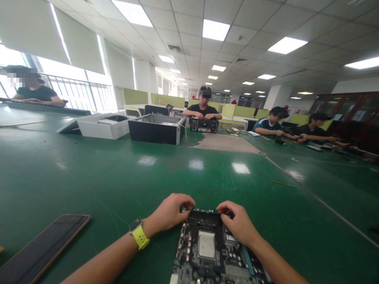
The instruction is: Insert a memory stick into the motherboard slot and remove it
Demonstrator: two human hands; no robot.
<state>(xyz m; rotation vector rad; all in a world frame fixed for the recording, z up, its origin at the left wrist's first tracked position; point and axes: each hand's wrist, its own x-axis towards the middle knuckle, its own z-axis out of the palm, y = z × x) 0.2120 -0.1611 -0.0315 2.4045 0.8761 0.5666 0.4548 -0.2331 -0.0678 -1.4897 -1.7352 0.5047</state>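
Observation:
A motherboard (220,256) lies on the green table in front of me, its lower part cut off by the frame. A pale square processor (206,244) sits in its socket. Dark memory slots (204,215) run across the far edge. At the far left corner my left hand (170,213) has its fingers curled, thumb and index gripping the board's edge. My right hand (237,221) does likewise at the far right corner, beside the slot ends. Both hands' fingertips are partly hidden. A watch with a yellow strap (139,234) is on my left wrist.
A phone (44,246) lies on the green tabletop (118,177) at left. Farther off stand a black computer case (155,132) and a white box (102,128). Across the table a person (203,108) handles a metal unit (204,125). Other people sit left and right.

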